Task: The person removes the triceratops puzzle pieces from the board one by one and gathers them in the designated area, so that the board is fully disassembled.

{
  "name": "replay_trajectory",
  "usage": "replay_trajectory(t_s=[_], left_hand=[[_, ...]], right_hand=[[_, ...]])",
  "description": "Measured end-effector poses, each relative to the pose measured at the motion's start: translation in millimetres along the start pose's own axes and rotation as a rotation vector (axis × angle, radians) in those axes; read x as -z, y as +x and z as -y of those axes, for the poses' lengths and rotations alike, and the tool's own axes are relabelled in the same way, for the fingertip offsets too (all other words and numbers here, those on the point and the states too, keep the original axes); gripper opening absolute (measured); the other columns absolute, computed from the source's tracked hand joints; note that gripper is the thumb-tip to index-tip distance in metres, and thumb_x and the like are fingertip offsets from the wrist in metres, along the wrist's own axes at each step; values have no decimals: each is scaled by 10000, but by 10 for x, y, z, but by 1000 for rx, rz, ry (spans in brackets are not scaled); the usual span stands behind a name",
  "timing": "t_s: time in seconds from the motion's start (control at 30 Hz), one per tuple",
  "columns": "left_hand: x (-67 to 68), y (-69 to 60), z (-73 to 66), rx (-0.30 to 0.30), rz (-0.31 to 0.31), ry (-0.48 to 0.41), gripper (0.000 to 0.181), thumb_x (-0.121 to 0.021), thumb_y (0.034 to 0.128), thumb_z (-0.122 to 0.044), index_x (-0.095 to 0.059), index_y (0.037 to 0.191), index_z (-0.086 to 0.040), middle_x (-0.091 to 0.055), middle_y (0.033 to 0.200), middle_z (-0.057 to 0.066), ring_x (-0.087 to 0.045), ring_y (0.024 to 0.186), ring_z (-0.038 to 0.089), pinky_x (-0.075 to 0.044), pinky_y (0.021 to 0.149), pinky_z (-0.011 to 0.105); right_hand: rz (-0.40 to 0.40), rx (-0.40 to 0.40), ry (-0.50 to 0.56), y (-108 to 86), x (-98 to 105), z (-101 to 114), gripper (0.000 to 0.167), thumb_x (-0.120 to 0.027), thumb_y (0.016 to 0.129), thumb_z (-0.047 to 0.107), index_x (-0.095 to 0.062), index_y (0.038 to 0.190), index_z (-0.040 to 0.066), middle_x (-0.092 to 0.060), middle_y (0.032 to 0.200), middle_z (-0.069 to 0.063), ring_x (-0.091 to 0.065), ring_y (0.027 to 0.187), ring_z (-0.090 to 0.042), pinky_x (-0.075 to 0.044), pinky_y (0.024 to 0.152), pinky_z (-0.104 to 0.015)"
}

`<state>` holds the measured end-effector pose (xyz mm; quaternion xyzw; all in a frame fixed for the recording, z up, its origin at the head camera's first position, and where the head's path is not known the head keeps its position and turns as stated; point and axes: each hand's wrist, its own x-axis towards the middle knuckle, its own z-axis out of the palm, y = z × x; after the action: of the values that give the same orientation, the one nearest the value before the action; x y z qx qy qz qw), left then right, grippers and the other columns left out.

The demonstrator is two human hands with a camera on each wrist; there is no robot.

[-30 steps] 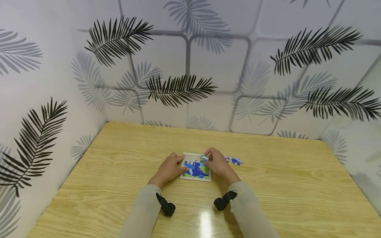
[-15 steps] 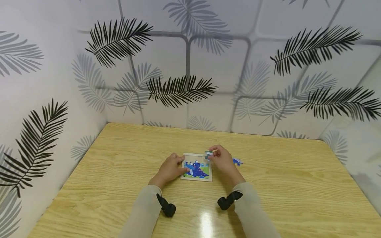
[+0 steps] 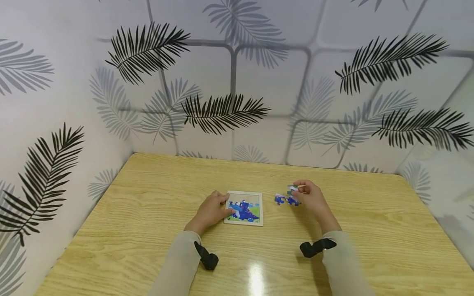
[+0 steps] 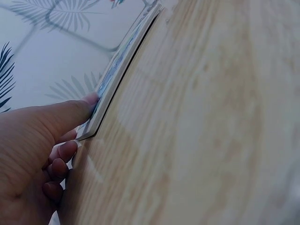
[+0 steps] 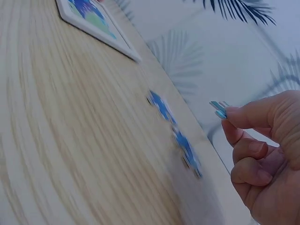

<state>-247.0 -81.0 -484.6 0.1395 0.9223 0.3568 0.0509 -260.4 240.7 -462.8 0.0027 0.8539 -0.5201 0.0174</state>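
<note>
A framed jigsaw puzzle point(image 3: 249, 210) with a blue dinosaur picture lies flat on the table, its upper part bare of pieces. My left hand point(image 3: 212, 210) grips its left edge. In the left wrist view, the thumb point(image 4: 70, 115) presses on top of the frame while the other fingers curl at its side. To the right, my right hand point(image 3: 310, 199) pinches a puzzle piece point(image 3: 292, 189) between thumb and fingertips, above the table. Just below that piece lie two blue puzzle pieces, a left one point(image 3: 279, 199) and a right one point(image 3: 292, 201) partly behind the fingers.
The wooden table point(image 3: 370, 222) spreads around the puzzle. Behind it stands a pale wall point(image 3: 266, 139) with a leaf pattern. Black cameras, one on the left wrist point(image 3: 208, 257) and one on the right wrist point(image 3: 316, 247), sit at the sleeves.
My right hand has lifted the puzzle piece from the frame's upper right corner and carried it right, over the loose pieces. My left hand has stayed on the frame.
</note>
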Motion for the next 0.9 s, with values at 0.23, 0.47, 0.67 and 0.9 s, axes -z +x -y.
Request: replay_trajectory(t_s=[0.23,0.47,0.67,0.9], left_hand=[[-6,-2,13,-3,-3,10,648,-726,835,-301,-483,1366,-20,-429,884,23,-386,758,174,-339,702,316],[-11,-1,20,-7,-8,19,643,-723,837,-299,-484,1364,-19,-459,913,21,-397,765,170,-351,724,312],[-4,-8,14,-13,-5,20,643,-719,840,-301,-483,1366,-17,-466,923,20,-401,772,167,-358,729,314],[6,-14,3,-6,-5,11,637,-720,842,-294,-484,1367,-21,-459,918,19,-399,771,168,-349,723,312]], right_hand=[[-23,0,-43,-71,260,-190,304,-588,935,94,-517,1212,-9,-520,923,-72,-462,777,-164,-413,639,-246],[2,22,-90,-129,373,-283,314,-591,930,70,-520,1212,-48,-530,901,-80,-452,754,-141,-415,619,-237],[17,35,-129,-135,379,-331,283,-610,901,31,-555,1162,-63,-517,869,-70,-443,729,-145,-391,588,-235],[-2,14,-185,-130,343,-335,279,-628,893,48,-569,1143,-63,-533,894,-83,-471,801,-179,-396,616,-247]])
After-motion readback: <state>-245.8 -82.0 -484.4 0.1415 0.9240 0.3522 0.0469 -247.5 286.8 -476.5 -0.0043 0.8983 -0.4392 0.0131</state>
